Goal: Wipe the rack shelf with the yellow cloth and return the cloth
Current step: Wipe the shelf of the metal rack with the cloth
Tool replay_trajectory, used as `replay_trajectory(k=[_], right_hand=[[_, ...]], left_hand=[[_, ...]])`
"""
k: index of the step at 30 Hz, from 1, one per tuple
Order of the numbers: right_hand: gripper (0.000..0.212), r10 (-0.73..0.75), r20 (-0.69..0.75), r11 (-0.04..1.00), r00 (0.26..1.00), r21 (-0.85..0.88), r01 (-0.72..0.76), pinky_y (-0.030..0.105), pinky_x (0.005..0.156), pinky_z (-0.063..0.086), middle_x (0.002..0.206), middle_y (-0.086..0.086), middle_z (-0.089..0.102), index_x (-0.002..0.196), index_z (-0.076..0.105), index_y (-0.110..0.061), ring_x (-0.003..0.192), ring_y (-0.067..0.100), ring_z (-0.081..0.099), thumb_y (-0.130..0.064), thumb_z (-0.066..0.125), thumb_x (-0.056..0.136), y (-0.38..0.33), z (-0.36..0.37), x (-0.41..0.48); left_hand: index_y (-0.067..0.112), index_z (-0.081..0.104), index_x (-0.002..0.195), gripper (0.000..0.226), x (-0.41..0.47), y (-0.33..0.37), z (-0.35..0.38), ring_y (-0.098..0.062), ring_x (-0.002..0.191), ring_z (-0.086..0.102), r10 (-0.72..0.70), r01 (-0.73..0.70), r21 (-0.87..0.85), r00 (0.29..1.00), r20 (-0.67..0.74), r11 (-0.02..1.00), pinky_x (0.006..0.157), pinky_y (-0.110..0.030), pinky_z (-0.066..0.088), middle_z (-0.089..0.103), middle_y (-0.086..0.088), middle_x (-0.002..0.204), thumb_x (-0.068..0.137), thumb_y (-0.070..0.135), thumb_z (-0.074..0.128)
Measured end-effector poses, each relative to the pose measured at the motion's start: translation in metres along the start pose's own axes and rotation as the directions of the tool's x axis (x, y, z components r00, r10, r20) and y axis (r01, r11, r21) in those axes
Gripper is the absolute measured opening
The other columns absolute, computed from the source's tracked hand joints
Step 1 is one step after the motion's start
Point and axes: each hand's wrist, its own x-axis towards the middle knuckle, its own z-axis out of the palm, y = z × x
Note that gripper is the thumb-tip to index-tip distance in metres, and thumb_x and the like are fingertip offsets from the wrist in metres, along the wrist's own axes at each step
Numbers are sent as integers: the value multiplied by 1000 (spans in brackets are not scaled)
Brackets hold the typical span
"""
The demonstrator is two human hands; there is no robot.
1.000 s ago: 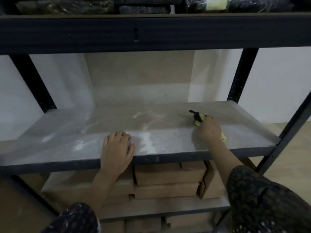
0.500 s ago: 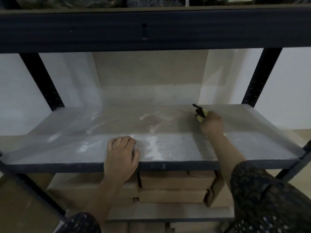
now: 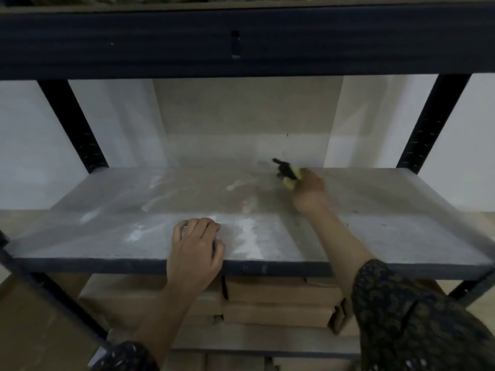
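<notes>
The grey rack shelf [image 3: 375,231] spans the view, with white dusty smears near its middle and front. My right hand [image 3: 309,192] is far back on the shelf, closed around the yellow cloth [image 3: 293,176], which has a dark part sticking out toward the rear. Most of the cloth is hidden inside the fist. My left hand [image 3: 197,249] rests palm down on the shelf's front edge, fingers curled over the board, holding nothing.
Black metal uprights [image 3: 72,124] stand at the rear corners, and a dark beam [image 3: 241,41] of the upper shelf runs overhead. Several brown cardboard boxes [image 3: 278,303] are stacked on the lower shelf. A pale wall lies behind.
My right hand has pushed the cloth from the shelf's front right toward the back. The camera has moved closer. My left hand stays on the front edge.
</notes>
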Motion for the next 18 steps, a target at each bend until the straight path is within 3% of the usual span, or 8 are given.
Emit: replay_trajectory(k=[3,5,9,13,16,18], right_hand=[[37,150,-71,968,986,-193,-161,36,77,43,120,22,60,120,53,1,109,36,58,-28,51,97,29,-10,20],[37,150,-56,950,987,-269,-160,40,90,45,127,21,55,125,49,2,117,36,52,-24,47,98,25,6,21],[40,-48,57,964,997,-258,61,40,101,39,136,18,48,132,43,-3,128,33,44,-21,46,97,-17,47,2],[39,-193,233,966,953,-123,226,35,89,43,132,17,53,130,49,-6,119,33,53,-23,53,94,-39,61,-9],[37,-116,96,993,989,19,114,34,78,41,122,19,60,118,56,-5,111,35,58,-33,56,94,-20,36,9],[37,-21,-64,998,998,-62,17,37,78,44,116,22,62,114,56,0,107,37,59,-32,54,95,6,13,27]], left_hand=[[14,66,99,34,0,0,1,-20,94,56,-10,10,0,1000,12,1000,95,-34,31,63,1,98,84,27,39],[15,65,99,32,0,0,1,-19,94,56,-15,15,-5,1000,18,1000,95,-34,32,62,2,98,84,27,40],[16,65,100,30,0,-1,1,-17,94,54,-11,11,-15,1000,9,1000,96,-33,31,62,3,98,84,27,42],[17,66,101,31,-1,-1,1,-17,94,55,-8,8,0,1000,-2,1000,96,-32,31,63,3,99,84,27,42],[16,66,101,31,-1,-1,2,-18,93,56,-2,2,3,1000,-13,1000,95,-33,32,64,2,99,84,26,42],[15,67,100,32,-1,-1,3,-19,91,57,-4,4,-5,1000,-19,1000,95,-34,33,64,1,98,84,25,42]])
